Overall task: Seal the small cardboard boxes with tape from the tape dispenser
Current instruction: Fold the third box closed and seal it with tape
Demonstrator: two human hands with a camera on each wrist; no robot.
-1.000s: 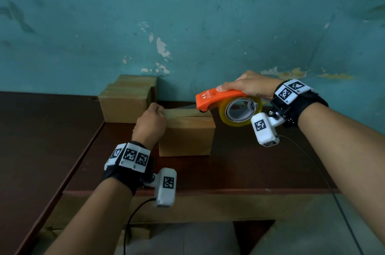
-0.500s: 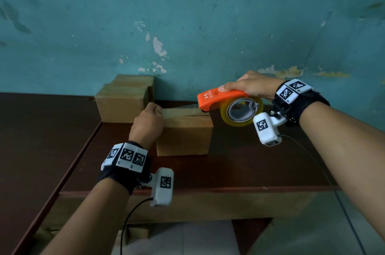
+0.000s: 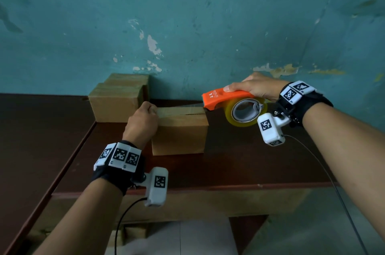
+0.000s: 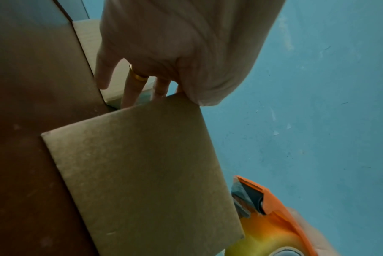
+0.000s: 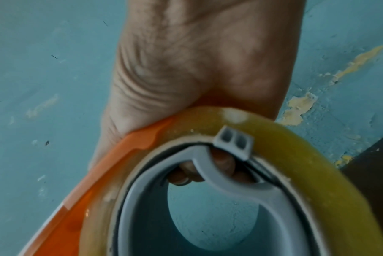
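A small cardboard box stands mid-table. My left hand holds its upper left edge, knuckles bent over it; in the left wrist view the fingers reach down the box's far side. My right hand grips the orange tape dispenser from above, with its yellowish tape roll beyond the box's right end. A tape strip runs from the dispenser's nose across the box top to my left hand. In the right wrist view my fingers curl inside the roll.
Two more cardboard boxes sit at the back left against the teal wall. The dark brown table has its front edge close to me, and a second dark surface adjoins on the left. Wrist camera cables hang off the front.
My right hand has drawn the dispenser a little to the right, toward the box's right edge, so the tape strip is longer. My left hand has stayed on the box's left edge.
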